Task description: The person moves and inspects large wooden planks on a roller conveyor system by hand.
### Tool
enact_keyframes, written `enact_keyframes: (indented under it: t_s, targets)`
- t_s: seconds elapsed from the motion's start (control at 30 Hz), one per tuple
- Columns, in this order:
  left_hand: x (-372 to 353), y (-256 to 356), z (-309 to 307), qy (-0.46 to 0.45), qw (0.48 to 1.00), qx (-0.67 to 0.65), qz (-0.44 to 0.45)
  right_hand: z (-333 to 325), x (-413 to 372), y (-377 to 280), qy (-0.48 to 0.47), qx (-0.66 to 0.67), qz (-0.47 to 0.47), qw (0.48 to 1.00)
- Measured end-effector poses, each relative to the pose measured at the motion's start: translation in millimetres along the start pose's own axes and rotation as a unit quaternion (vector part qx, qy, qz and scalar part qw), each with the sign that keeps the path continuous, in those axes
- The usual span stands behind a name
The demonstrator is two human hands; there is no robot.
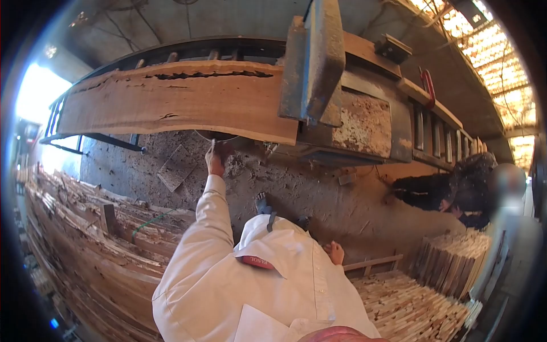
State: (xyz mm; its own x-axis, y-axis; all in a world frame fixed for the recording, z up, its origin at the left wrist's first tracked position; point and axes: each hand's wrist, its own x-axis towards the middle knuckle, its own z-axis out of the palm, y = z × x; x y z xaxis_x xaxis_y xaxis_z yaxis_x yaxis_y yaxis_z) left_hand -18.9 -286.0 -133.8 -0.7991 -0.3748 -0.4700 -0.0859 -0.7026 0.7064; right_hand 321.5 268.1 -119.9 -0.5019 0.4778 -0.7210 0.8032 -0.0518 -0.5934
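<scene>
**While the slab lies on the saw bench, one hand is at its edge**

As I watch through the head camera, the left hand [215, 161] reaches up to the lower edge of the wooden slab [171, 102], fingers pinched on something thin that I cannot identify. The right hand [335, 252] hangs loosely curled and looks empty. The slab lies lengthwise on the saw bench [364, 125], behind the blade housing [312, 62]. I judge it uncut, since its edges are rough, though sawn strips [450, 262] are stacked at right and offcuts [85, 228] are piled at left. The dirt floor [296, 188] is littered with sawdust. Another person [450, 191] bends nearby under a lattice roof [496, 51].
</scene>
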Motion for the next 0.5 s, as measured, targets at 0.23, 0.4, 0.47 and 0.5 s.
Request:
enact_keyframes:
  t_s: [0.23,0.4,0.47,0.5]
  targets:
    - [-46,71,88,0.025,0.995,-0.047,0.079,33,2,-54,-0.031,0.003,-0.069,0.997]
    - [-28,80,105,0.02,0.994,0.099,0.047,55,32,-90,-0.128,0.055,-0.131,0.981]
    - [-26,78,102,0.004,0.998,0.05,0.039,72,28,-130,-0.147,0.025,-0.143,0.978]
    - [-26,77,102,-0.005,0.999,0.025,0.036,80,28,-147,-0.156,0.01,-0.15,0.976]
